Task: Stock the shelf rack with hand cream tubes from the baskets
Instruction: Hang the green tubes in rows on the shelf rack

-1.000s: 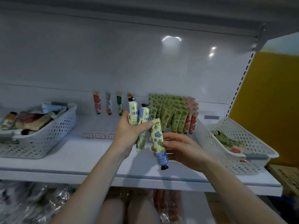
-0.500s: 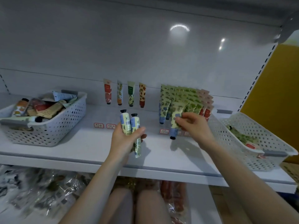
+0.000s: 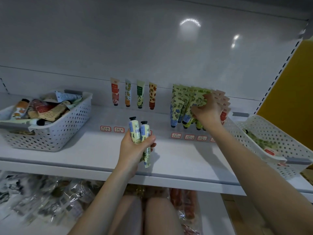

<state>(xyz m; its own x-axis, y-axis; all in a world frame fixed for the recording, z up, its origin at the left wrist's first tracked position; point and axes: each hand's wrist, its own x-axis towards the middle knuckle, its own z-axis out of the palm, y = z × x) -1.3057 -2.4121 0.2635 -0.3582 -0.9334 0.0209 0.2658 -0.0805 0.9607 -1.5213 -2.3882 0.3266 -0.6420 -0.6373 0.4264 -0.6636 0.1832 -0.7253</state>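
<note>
A green leafy hand cream tube (image 3: 200,100) stood in the far right row of green tubes (image 3: 177,106), leaning on the white back wall (image 3: 152,48). The right hand (image 3: 207,113) had its fingers curled round it. It was best to slide it in straight, cap down, so its neighbours stayed up. The left hand (image 3: 133,150) gripped two pale yellow-and-blue tubes with black caps (image 3: 135,131) over the white shelf (image 3: 76,150).

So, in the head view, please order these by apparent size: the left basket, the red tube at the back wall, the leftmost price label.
1. left basket
2. red tube
3. price label
</note>
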